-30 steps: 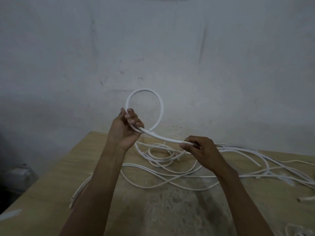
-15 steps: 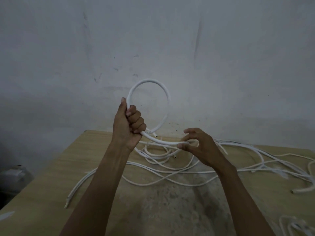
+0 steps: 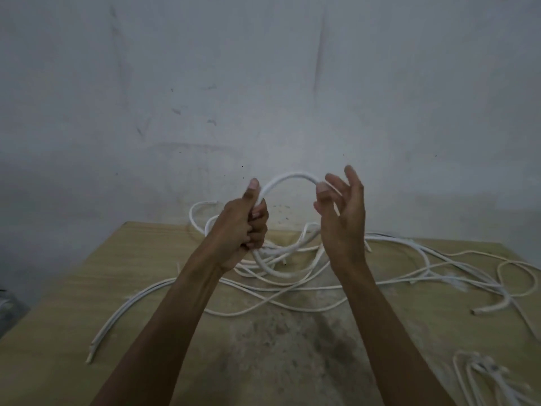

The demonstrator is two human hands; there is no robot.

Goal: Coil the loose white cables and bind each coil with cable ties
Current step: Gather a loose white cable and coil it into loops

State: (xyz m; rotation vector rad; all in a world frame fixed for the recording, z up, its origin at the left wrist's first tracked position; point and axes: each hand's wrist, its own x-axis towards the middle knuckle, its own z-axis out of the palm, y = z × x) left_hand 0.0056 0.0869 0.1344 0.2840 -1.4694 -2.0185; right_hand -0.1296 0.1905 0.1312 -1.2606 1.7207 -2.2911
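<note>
Over the desk (image 3: 73,303), my left hand (image 3: 247,228) is clenching the white cable (image 3: 289,174); my right hand (image 3: 342,221), now raised, is pinching another loop across.

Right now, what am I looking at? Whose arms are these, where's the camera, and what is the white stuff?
No machine here: these are a person's bare arms, filmed by one camera worn on their head, looking forward and down. The left hand grips a white cable bent into an arch; the right hand pinches its other side between thumb and fingertip. More loose cables sprawl on the wooden table, in front of a pale wall.
</note>
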